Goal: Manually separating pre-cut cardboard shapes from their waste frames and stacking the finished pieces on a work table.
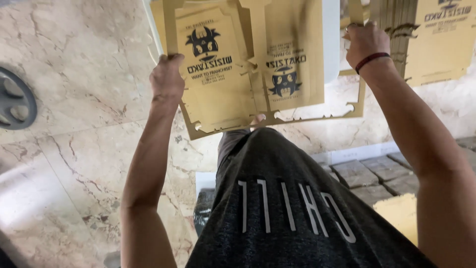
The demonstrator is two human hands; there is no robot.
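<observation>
I hold a flat die-cut sheet of tan cardboard [248, 64] printed with dark cartoon emblems, out in front of me above a marble floor. My left hand [167, 77] grips its left edge. My right hand [364, 42], with a dark red band on the wrist, grips the sheet's upper right edge. The sheet shows two box blanks side by side inside a thin waste frame with notched cut-outs along its lower edge. My dark grey shirt with pale letters fills the lower middle.
More printed tan cardboard sheets [439, 39] stand in a stack at the upper right. A round grey grille [15, 104] sits on the marble floor [79, 164] at left. Grey paving blocks [377, 173] and another tan sheet [401, 213] lie at the lower right.
</observation>
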